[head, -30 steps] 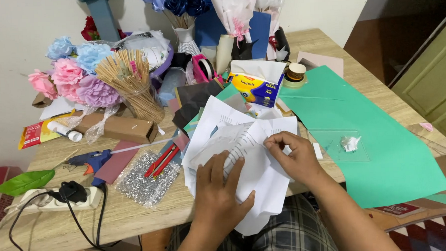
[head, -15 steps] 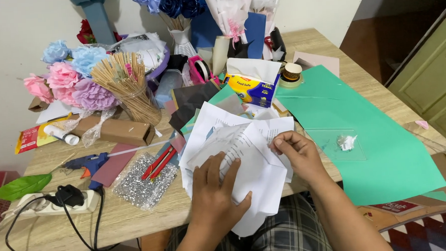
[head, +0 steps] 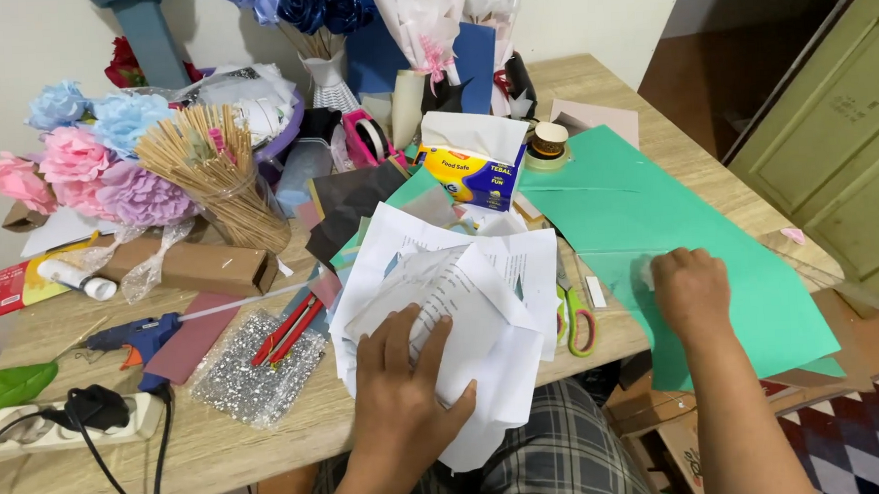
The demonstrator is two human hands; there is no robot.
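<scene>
- The crumpled white paper sheets (head: 462, 305) lie in a heap at the near edge of the wooden worktop (head: 270, 432).
- The left hand (head: 401, 392) presses flat on them, fingers spread.
- The right hand (head: 693, 290) rests curled, holding nothing, on smooth green paper (head: 675, 217).
- Green-handled scissors (head: 576, 320) lie between.

White printed papers (head: 462, 305), green sheet (head: 676, 237), green-and-pink-handled scissors (head: 573, 315), silver glitter sheet (head: 257, 366), blue glue gun (head: 132, 336), light wood-grain worktop (head: 270, 437).
</scene>
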